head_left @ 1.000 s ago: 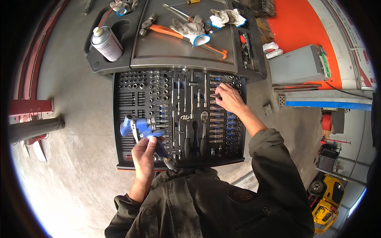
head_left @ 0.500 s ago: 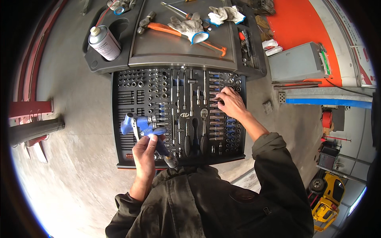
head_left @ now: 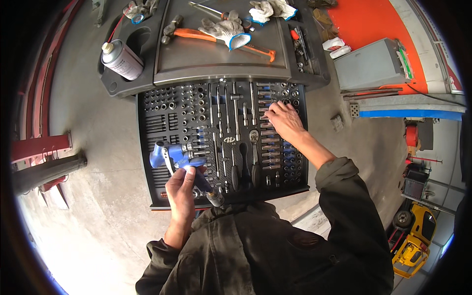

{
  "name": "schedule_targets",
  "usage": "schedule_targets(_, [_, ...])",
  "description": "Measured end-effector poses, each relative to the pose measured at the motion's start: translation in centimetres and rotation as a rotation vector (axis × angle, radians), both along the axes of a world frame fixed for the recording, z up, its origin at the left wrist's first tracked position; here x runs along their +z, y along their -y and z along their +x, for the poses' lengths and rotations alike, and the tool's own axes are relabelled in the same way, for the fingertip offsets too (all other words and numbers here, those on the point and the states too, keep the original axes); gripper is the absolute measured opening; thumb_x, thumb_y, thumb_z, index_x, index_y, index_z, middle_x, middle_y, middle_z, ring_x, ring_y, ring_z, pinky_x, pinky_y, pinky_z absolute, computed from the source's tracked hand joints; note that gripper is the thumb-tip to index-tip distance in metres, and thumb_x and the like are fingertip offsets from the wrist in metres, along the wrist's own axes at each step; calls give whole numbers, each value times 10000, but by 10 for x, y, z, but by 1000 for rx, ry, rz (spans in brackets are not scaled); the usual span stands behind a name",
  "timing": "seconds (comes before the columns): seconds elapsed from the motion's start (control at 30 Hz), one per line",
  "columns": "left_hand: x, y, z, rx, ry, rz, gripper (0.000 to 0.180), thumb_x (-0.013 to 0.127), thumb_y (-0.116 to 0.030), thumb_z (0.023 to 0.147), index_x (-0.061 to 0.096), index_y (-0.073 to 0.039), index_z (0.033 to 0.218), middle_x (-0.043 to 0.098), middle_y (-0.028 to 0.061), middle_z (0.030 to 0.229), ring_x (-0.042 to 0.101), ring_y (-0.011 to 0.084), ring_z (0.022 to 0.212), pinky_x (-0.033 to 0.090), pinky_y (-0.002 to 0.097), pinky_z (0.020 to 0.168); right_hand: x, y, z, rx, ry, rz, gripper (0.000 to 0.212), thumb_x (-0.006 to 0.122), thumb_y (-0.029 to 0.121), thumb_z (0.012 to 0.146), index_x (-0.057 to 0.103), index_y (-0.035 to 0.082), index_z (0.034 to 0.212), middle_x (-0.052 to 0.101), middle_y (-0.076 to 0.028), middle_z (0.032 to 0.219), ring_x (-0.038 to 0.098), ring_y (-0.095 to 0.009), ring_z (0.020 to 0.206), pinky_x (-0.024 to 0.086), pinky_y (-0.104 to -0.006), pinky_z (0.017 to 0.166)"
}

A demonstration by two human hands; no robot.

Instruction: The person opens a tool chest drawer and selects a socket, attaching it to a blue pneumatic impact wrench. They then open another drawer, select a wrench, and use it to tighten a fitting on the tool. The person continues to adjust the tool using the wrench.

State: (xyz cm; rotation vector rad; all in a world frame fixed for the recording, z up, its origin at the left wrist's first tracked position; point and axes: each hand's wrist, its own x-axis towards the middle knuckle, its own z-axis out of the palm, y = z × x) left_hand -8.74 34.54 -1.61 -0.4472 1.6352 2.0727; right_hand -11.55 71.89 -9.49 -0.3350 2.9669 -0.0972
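My left hand (head_left: 182, 189) is closed around a blue pistol-shaped tool (head_left: 179, 157) with a silver lever and a metal fitting at its lower end. It holds the tool above the left part of an open tool drawer (head_left: 304, 183). Over the right part, my right hand (head_left: 286, 120) has its fingers bent down at a column of long bit sockets (head_left: 270, 147). The fingertips are close together, and whatever is between them is hidden. Ratchets (head_left: 254, 147), extension bars (head_left: 236, 118) and small sockets (head_left: 172, 105) sit in the drawer's black insert.
On the cart top (head_left: 196, 61) lie an orange-handled hammer (head_left: 194, 34) and a work glove (head_left: 228, 33). A spray can (head_left: 122, 60) stands in the left side tray. A grey metal box (head_left: 368, 64) is at the right, near a blue-edged beam (head_left: 408, 114).
The view has shifted slightly, moving the cart and drawer in the picture. My right hand has moved a little toward the far end of the bit-socket column. My left hand still holds the blue tool.
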Motion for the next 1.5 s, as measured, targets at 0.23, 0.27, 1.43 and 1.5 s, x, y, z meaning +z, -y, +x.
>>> schedule_targets(0.23, [-2, -2, 2, 0, 1, 17, 289, 650, -211, 1025, 706, 54, 1126, 759, 122, 1008, 681, 137, 929, 509, 282, 864, 0, 11, -7, -168, 93, -68, 167, 693, 108, 840, 629, 32, 974, 573, -109, 1055, 554, -299, 1095, 474, -450, 986])
schedule_targets(0.27, [-3, -1, 2, 1, -4, 14, 290, 650, -211, 1025, 708, 52, 1130, 760, 121, 1008, 681, 137, 929, 509, 283, 865, 0, 12, -9, -165, 89, -75, 178, 692, 108, 834, 625, 28, 979, 572, -113, 1053, 553, -304, 1090, 473, -447, 988])
schedule_targets(1.43, [9, 69, 12, 398, -169, 144, 333, 586, -245, 1054, 652, 52, 1189, 700, 133, 1063, 662, 216, 980, 522, 369, 901, 6, 20, 11, -247, 73, -185, 335, 651, 49, 864, 602, 5, 1192, 565, -134, 1180, 611, -332, 1126, 503, -448, 997])
schedule_targets(1.5, [14, 64, 13, 367, -159, 146, 327, 587, -244, 1055, 655, 49, 1183, 701, 131, 1062, 666, 215, 984, 524, 365, 904, 2, 16, 6, -244, 89, -199, 302, 650, 26, 853, 596, 16, 1150, 567, -140, 1170, 613, -339, 1119, 508, -454, 989])
